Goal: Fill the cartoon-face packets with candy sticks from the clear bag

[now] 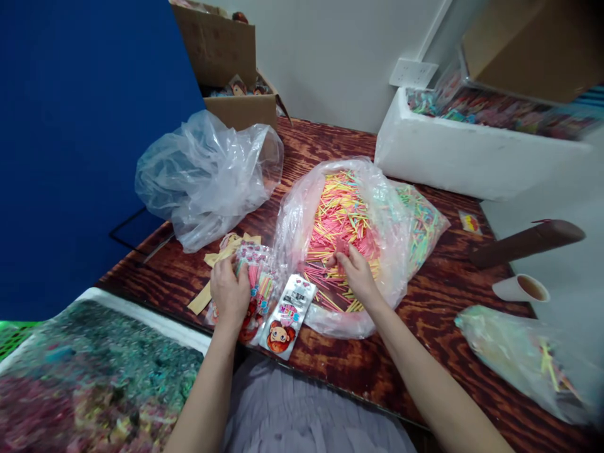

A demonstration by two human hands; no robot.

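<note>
My left hand [229,290] is closed around a small clear printed packet [257,283] that has coloured sticks inside, held just above the wooden table [438,302]. My right hand [356,272] reaches into an open plastic bag [302,220] full of thin pink, yellow and green sticks [342,217], its fingers pinched on a few pink sticks. A flat packet with a cartoon face [286,314] lies between my hands near the table's front edge. Yellow paper strips [212,270] lie under the left hand.
A crumpled empty clear bag [202,176] sits at the left, with an open cardboard box [236,69] behind it. A white foam box [472,157] of packets stands at the back right. A brown tube [528,242], a cup [521,288] and another bag [519,358] lie right. A foam tray [94,371] is lower left.
</note>
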